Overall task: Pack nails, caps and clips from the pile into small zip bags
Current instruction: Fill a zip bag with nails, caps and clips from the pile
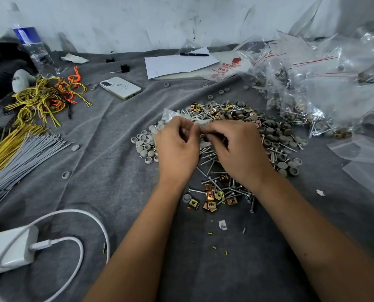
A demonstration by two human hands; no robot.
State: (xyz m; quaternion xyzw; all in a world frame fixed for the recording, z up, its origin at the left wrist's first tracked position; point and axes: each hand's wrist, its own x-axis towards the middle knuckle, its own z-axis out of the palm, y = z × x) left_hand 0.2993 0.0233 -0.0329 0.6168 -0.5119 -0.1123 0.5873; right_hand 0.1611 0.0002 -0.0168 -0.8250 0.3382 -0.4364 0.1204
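Hands (178,147) and (234,147) pinch a small clear zip bag (177,115) above the mixed pile of steel nails, grey caps and brass clips (242,118), each grip narrow; sealing well likely means pressing along the strip.

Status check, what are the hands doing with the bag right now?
Both hands, left and right, pinching one small zip bag above the pile. Bag contents unclear. Nothing blocking; filled bags off to the right.
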